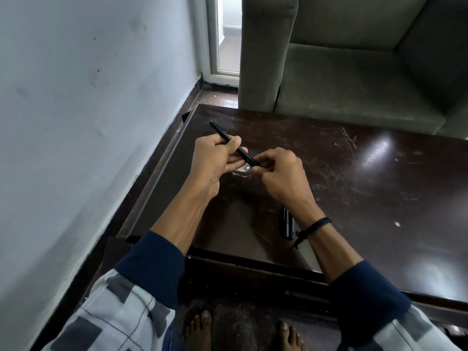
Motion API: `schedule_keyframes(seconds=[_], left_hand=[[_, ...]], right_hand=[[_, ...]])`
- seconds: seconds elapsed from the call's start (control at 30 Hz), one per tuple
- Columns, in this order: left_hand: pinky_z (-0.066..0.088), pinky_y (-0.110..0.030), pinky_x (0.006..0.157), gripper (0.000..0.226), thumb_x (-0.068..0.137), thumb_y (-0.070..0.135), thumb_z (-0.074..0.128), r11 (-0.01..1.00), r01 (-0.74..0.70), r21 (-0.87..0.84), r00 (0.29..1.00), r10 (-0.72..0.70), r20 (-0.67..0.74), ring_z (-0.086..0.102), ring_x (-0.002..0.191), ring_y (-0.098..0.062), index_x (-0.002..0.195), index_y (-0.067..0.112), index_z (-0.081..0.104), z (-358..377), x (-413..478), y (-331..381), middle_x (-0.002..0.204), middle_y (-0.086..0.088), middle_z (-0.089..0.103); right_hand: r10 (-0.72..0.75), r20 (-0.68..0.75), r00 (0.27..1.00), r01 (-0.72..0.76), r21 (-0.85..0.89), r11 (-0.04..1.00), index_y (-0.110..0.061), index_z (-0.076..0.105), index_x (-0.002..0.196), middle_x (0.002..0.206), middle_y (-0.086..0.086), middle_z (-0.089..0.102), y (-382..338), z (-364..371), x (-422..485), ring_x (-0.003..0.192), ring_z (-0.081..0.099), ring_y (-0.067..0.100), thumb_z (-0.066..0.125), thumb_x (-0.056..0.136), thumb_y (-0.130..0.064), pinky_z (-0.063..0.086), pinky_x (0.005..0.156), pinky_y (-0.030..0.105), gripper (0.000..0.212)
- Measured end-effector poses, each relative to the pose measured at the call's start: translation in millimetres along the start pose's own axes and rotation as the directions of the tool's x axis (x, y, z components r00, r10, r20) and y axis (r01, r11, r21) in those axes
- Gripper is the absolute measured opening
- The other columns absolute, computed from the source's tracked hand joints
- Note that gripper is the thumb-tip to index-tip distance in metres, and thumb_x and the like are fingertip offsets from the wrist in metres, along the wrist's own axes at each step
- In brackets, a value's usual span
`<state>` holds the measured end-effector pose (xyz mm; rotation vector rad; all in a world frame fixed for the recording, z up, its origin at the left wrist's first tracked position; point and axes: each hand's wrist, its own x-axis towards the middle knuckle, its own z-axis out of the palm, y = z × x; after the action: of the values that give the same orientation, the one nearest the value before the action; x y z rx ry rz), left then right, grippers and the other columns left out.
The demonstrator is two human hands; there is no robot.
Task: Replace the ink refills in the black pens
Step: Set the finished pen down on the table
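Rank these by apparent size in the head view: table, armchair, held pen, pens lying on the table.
1. table, largest.
2. armchair; both run off the frame.
3. held pen.
4. lying pens: they look shorter but are partly covered, so this last pair is unsure.

Head camera looks forward and down, close over the table (pixel 354 178), edges apparently warped.

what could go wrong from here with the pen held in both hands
The right hand pinches just the near end of the pen while the left hand grips the barrel; a small part could slip out and vanish against the dark table. The right wrist is over the spare pens, so it might nudge them towards the near edge.
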<state>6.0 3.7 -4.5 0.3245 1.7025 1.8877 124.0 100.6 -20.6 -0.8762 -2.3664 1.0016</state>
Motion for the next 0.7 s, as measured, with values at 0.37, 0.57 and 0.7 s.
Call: schedule_keyframes(seconds=[0.37, 0.57, 0.7], left_hand=[[0.062, -0.028, 0.074, 0.005, 0.093, 0.007, 0.071, 0.989, 0.072, -0.132, 0.997, -0.075, -0.015, 0.077, 0.092, -0.026, 0.096, 0.004, 0.072, -7.5, 5.5, 6.6, 0.101, -0.016, 0.077], [0.061, -0.026, 0.076, 0.018, 0.092, 0.005, 0.07, 0.988, 0.06, -0.14, 0.982, -0.083, -0.168, 0.074, 0.093, -0.022, 0.111, 0.004, 0.071, -19.4, 14.2, 2.4, 0.103, -0.012, 0.074], [0.062, -0.024, 0.07, 0.014, 0.096, 0.008, 0.066, 0.992, 0.063, -0.106, 0.974, -0.084, -0.209, 0.07, 0.08, -0.016, 0.108, 0.008, 0.071, -16.8, 11.5, 3.2, 0.097, -0.007, 0.073]], right_hand=[[0.135, -0.039, 0.99, -0.124, 0.209, 0.97, -0.027, 0.078, 0.096, 0.089, -0.008, 0.073, 8.6, -14.0, 8.1, 0.086, 0.07, 0.01, 0.08, 0.088, -0.02, 0.058, 0.076, 0.03, 0.011], [0.176, -0.079, 0.981, -0.165, 0.123, 0.979, -0.025, 0.077, 0.102, 0.09, -0.004, 0.073, 22.1, -22.8, 12.2, 0.083, 0.07, 0.013, 0.077, 0.091, -0.021, 0.061, 0.08, 0.037, 0.012], [0.182, -0.125, 0.975, -0.178, 0.039, 0.983, -0.024, 0.077, 0.106, 0.1, -0.003, 0.074, 30.9, -23.4, 18.7, 0.095, 0.069, 0.014, 0.076, 0.091, -0.022, 0.059, 0.089, 0.039, 0.015]])
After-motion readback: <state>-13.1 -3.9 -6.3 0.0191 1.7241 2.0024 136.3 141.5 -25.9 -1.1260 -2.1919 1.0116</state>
